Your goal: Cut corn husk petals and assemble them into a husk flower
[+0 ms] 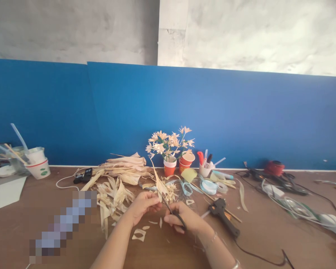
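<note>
My left hand (145, 206) pinches a pale dried corn husk strip (158, 179) that rises to a thin point. Scissors (168, 204) with dark handles are in my right hand (182, 218), their blades reaching up to the husk's lower part. Whether the blades are parted is hard to make out. On the table below my hands lie small cut husk scraps (139, 235), one with a hole through it. Left of my left hand spreads a loose heap of dried husks (114, 196), with a bundle of longer husks (126, 169) behind it.
Red paper cups (169, 168) with husk flowers (169, 142) stand against the blue partition (212, 112). Right of my hands lies a black glue gun (224, 216) with its cord. Tape rolls (208, 186), a pen cup (205, 170) and tangled cables (294, 205) sit farther right.
</note>
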The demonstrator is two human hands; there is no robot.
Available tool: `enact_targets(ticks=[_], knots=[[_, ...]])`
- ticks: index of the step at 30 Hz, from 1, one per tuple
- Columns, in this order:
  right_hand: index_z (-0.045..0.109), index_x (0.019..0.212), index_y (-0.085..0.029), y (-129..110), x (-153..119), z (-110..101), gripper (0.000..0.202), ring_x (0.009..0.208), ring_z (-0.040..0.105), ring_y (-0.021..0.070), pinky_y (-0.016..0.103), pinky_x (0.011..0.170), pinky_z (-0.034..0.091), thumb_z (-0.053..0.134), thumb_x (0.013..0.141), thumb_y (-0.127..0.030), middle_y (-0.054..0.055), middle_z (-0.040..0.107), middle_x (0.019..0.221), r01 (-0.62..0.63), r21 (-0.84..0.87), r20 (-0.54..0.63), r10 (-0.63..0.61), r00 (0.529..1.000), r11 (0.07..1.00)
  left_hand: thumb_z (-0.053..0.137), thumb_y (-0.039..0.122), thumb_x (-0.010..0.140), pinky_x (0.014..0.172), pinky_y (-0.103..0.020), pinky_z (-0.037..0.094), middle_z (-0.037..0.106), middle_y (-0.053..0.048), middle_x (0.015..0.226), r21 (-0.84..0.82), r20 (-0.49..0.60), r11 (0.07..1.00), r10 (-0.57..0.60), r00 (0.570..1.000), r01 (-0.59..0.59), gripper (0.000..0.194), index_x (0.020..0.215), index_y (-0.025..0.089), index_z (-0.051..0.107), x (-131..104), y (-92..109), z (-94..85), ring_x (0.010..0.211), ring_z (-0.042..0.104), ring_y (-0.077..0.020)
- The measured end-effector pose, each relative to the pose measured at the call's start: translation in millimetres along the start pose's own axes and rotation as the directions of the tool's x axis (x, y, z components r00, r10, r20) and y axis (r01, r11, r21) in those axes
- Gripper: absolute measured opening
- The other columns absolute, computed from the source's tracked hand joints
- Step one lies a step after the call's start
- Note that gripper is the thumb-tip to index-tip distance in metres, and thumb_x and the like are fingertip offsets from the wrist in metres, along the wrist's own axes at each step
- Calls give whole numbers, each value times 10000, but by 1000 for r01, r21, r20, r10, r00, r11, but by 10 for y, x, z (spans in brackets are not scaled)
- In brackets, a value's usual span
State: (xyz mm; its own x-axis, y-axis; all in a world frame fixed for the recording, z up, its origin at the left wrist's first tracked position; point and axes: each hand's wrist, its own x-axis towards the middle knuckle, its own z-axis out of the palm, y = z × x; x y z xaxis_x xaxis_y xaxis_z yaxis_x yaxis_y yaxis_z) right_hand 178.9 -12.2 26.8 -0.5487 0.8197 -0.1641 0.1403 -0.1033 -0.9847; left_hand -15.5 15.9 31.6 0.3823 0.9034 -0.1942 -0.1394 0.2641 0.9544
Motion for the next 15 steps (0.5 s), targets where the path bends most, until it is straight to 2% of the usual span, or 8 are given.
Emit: enact_targets(ticks=[10,15], knots=[[565,690,-138,13,9,1,332,326,388,30,163,317,200,711,707,-436,-74,487,489,18,-30,-13,-18,1000,999,769,353,588,622,-251,404,651,-6,593,21,-22,996,87,996,-87,258,612,153,607,31,-20,74,554,538,-107],[581,708,-140,9,23,-7,247,345,426,52,167,352,241,680,723,-365,-70,505,467,28,-71,-2,-28,1000,997,756,356,588,603,-253,396,625,12,561,92,-117,985,160,980,-150,256,594,162,589,76,-21,82,536,525,-113]])
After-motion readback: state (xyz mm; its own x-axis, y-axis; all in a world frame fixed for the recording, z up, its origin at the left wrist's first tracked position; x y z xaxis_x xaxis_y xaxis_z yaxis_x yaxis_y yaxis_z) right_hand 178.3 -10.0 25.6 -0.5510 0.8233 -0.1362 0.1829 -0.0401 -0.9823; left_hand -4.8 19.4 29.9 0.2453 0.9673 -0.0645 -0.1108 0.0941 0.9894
